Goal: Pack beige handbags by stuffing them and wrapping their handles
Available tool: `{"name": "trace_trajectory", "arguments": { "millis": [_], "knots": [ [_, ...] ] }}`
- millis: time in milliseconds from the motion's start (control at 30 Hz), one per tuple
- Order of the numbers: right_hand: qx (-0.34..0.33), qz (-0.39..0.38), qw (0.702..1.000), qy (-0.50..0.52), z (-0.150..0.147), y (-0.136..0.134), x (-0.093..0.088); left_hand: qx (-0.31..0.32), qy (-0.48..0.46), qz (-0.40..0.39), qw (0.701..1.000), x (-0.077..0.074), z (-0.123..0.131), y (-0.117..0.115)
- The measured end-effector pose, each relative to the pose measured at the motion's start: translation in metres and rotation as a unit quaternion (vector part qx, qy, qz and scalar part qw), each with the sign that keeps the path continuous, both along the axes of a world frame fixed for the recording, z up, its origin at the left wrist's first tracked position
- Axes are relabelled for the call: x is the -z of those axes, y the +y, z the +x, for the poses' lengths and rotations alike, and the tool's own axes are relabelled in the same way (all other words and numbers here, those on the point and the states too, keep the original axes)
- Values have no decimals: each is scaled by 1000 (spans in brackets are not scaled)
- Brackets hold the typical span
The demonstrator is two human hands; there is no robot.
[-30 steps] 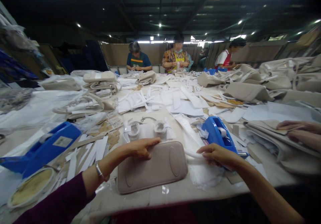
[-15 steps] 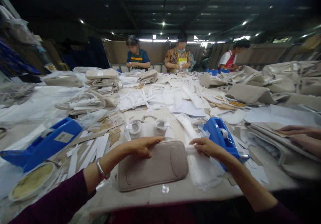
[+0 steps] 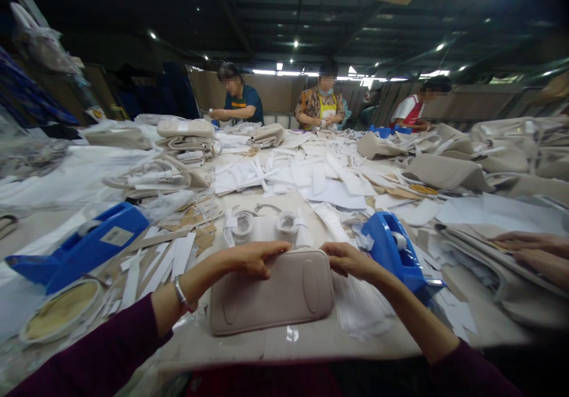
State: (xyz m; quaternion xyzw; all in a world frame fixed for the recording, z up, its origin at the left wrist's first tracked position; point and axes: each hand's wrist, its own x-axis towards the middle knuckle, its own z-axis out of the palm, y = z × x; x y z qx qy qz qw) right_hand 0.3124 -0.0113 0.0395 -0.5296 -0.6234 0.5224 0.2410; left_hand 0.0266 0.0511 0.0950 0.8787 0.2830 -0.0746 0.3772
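Table point(image 3: 311, 341) is a total mess. One blue tape dispenser point(image 3: 84, 246) sits on the left, just behind a round dish point(image 3: 60, 311) of tan stuff, with white paper strips point(image 3: 171, 261) scattered beside it. A second blue dispenser point(image 3: 393, 249) is right of centre. Two clear tape rolls point(image 3: 242, 225) sit side by side mid-table. Further back there's a big spread of white paper scraps point(image 3: 311, 175) and a stack of beige bags point(image 3: 186, 136). Three people point(image 3: 322, 103) work at the far end. At the right edge, a co-worker's hands point(image 3: 533, 246) rest on a flat beige bag point(image 3: 484, 258).
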Motion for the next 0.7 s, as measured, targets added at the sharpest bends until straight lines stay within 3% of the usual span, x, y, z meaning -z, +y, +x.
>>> {"name": "trace_trajectory", "arguments": {
  "millis": [100, 200, 333, 500, 600, 700],
  "knots": [
    [-29, 71, 996, -34, -8, 8, -5, -17, 31, 25, 999, 3, 1, 0],
    [-56, 113, 988, -90, 9, 0, -6, -23, 33, 42, 998, 4, 2, -2],
    [30, 111, 979, -171, 38, -16, 3, -18, 38, 51, 998, 1, 5, -5],
    [127, 176, 971, -97, 19, -14, 16, 2, -5, 96, 995, 4, 5, -7],
    [127, 137, 981, -45, 2, -6, 25, 9, -27, 119, 993, 5, 5, -9],
    [116, 111, 985, -57, 6, -5, 28, 0, -33, 143, 989, 3, 7, -14]
  ]
}}
